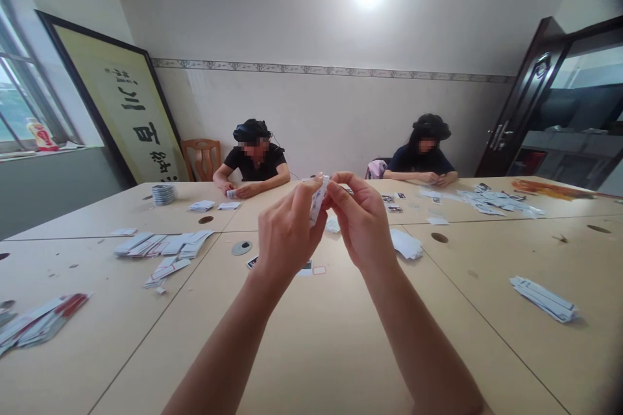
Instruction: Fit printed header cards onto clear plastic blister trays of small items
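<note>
Raised over the middle of the table, my left hand (291, 227) is closed on a narrow white printed packet (318, 200), held upright between thumb and fingers. My right hand (357, 217) pinches at the packet's upper right edge with thumb and forefinger. Whether it is paper or plastic I cannot tell. Behind and below the hands lie a small dark-and-white card (305, 268) and a small red-bordered slip (319, 270). A white crumpled piece (333, 225) shows between my wrists, partly hidden.
Stacks of white paper slips (163, 244) lie to the left, with a bundle (43, 321) nearer. On the right are white sheets (406, 244) and another bundle (544, 299). Two people (256, 159) sit across the table, each handling small items. A round stack (163, 194) stands far left.
</note>
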The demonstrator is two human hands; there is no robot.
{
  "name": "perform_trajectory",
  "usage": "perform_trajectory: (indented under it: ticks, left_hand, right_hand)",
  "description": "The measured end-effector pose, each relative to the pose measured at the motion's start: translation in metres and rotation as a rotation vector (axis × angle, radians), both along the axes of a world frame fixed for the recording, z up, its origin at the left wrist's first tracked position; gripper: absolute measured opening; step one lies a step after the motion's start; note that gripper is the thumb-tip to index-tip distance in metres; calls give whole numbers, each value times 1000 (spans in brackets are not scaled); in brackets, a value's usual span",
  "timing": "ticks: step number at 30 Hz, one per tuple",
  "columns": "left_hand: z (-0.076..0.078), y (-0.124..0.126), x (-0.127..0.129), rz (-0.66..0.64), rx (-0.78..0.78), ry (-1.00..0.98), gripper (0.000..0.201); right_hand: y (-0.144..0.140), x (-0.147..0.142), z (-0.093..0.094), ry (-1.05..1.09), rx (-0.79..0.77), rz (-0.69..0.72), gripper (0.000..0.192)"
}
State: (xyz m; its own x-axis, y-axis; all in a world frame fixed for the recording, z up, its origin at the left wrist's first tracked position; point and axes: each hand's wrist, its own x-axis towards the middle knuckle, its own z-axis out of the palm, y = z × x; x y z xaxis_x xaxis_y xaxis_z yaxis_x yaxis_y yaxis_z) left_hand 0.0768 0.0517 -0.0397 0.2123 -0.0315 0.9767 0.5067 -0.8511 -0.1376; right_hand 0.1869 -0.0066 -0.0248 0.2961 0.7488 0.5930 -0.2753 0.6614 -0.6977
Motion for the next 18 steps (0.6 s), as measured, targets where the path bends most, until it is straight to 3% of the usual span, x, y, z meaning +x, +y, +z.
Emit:
perform_trajectory:
  ticks: [18]
  left_hand:
    - [3,-4,-1,-27,-27,-60,27]
  right_hand:
    - [7,-3,-5,-16,14,49,27]
